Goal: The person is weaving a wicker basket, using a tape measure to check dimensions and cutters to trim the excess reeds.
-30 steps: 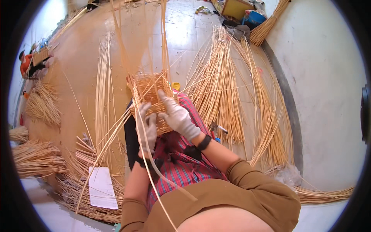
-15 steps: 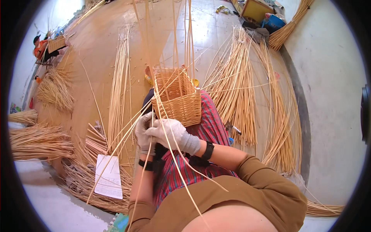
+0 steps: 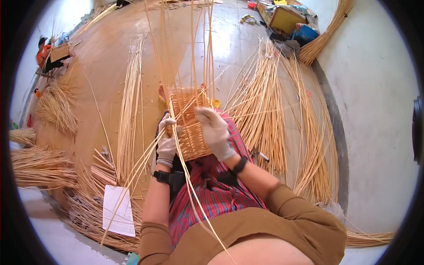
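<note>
A partly woven wicker basket [image 3: 193,143] rests on my lap, with long upright strands rising from its far part. My left hand [image 3: 166,148], in a pale glove, is closed at the basket's near left corner. Its fingers grip the wicker strands [image 3: 182,158] that run down toward my lap and out to the left. My right hand [image 3: 215,132], also gloved, is at the basket's right side, above the rim. Its fingers are bent together and their tips slightly blurred; what they hold cannot be made out. Thin strands cross the basket opening near them.
Loose wicker bundles lie on the floor to the right [image 3: 267,115] and left [image 3: 130,115], with more stacks [image 3: 44,165] at far left. A white printed sheet [image 3: 118,211] lies on sticks. Another person [image 3: 43,55] sits far left. A blue tub [image 3: 307,33] stands back right.
My hands have separated: the right moved up and right to the basket's side, the left rose to its corner. The basket sits slightly lower in view. Fewer strands hang over my lap.
</note>
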`<state>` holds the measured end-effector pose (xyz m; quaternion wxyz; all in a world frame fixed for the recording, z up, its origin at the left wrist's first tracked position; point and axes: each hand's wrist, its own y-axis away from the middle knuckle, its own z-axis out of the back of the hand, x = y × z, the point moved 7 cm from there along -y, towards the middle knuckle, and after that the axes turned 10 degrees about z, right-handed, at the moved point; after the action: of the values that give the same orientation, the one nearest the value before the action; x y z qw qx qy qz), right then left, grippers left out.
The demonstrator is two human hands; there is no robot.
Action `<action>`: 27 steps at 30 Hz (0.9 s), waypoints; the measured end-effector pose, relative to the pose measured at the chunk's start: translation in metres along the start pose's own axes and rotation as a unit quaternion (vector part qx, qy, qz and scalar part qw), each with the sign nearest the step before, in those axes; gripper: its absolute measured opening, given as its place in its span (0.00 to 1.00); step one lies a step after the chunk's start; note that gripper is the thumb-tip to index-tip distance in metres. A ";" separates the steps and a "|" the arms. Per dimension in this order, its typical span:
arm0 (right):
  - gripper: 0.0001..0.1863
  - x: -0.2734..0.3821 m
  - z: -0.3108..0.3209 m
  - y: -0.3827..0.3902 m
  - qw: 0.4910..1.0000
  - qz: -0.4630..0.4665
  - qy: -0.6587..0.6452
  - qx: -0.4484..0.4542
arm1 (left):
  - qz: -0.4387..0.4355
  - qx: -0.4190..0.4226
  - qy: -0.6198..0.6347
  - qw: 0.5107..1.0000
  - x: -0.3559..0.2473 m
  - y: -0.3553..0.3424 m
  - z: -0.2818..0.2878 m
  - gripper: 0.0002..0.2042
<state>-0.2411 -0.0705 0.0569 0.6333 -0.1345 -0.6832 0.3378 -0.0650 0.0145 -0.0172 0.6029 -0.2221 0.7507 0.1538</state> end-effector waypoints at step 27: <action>0.19 0.002 0.064 -0.096 0.974 0.099 0.202 0.012 | 0.201 -0.025 -0.193 0.960 -0.005 -0.001 -0.089 0.12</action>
<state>-0.2793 -0.1587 0.1211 0.7232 -0.2589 -0.5204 0.3731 -0.1377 -0.0302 0.0082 0.6872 -0.0475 0.6454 0.3303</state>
